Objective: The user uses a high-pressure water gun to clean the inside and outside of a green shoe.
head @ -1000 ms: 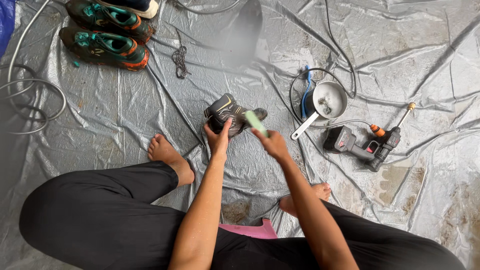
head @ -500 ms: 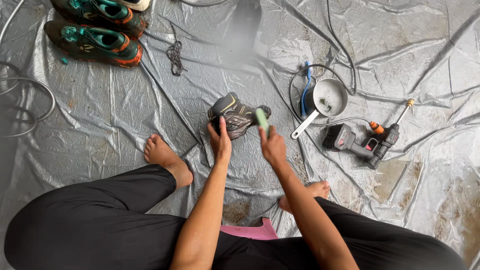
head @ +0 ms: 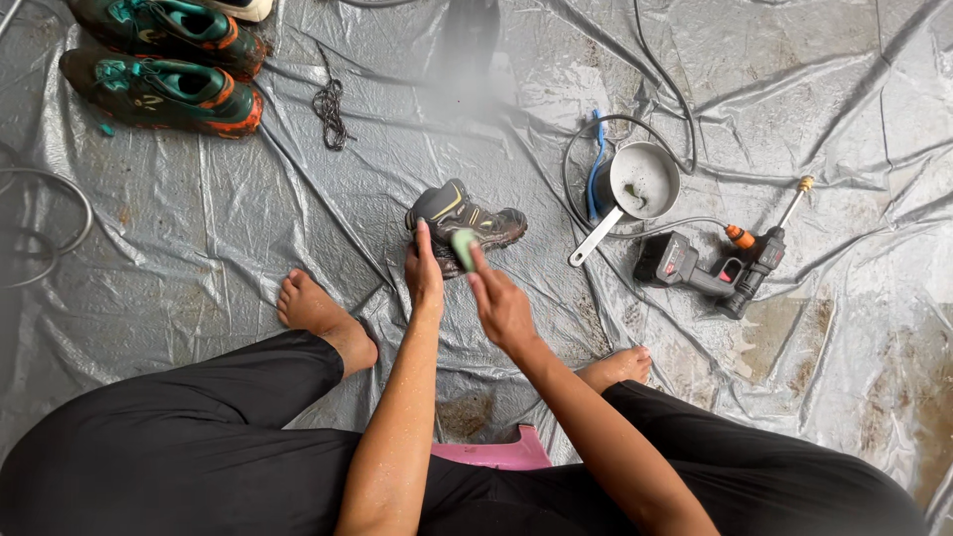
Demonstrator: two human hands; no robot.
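Soft, even daylight fills the view, with only faint shadows. The crinkled grey tarp [head: 248,248] gives off a mild sheen at 1 o'clock. A smeared blurred patch [head: 467,60] sits at 12 o'clock. Everything else looks sharp, with slight wide-angle bending at the edges.

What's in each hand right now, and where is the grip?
The left hand grips the dark boot at its near end. The right hand holds a small green brush by its lower end, its top against the boot.
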